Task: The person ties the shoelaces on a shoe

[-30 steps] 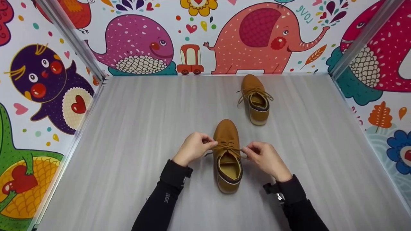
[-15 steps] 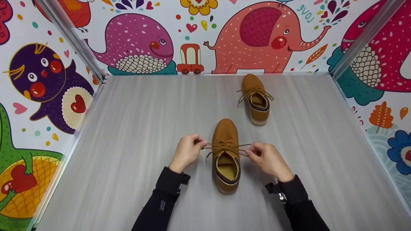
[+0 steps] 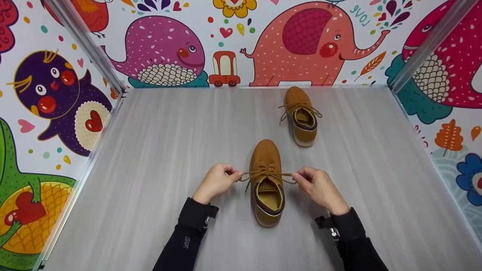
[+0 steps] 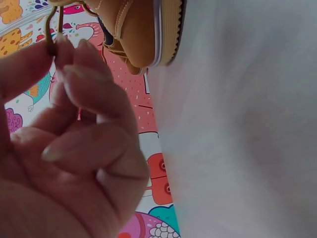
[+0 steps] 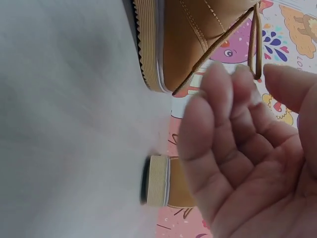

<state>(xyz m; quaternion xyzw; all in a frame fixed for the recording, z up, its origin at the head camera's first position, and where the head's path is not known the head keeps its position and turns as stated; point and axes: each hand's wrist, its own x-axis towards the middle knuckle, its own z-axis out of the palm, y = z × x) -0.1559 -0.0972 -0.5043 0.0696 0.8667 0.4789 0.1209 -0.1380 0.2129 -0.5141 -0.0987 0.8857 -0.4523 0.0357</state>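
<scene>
A tan shoe stands upright, toe away from me, in the middle of the grey surface. Its brown shoelace is drawn out sideways over the opening in a bow. On the left, my left hand pinches one loop between thumb and fingertips. The left wrist view shows this lace loop running up from the fingertips. Opposite it, my right hand pinches the other loop. Up close in the right wrist view, the lace ends at the thumb and fingertips, while a loose lace end hangs against the shoe's side.
A second tan shoe with tied laces stands farther back, slightly right, near the rear wall. Printed cartoon panels enclose the grey surface at the back and sides, with metal posts at the rear corners.
My left hand first moved left, away from the shoe, drawing its loop out, then dipped slightly. My right hand shifted a little right. The loops now stretch out on both sides; the shoe stays put.
</scene>
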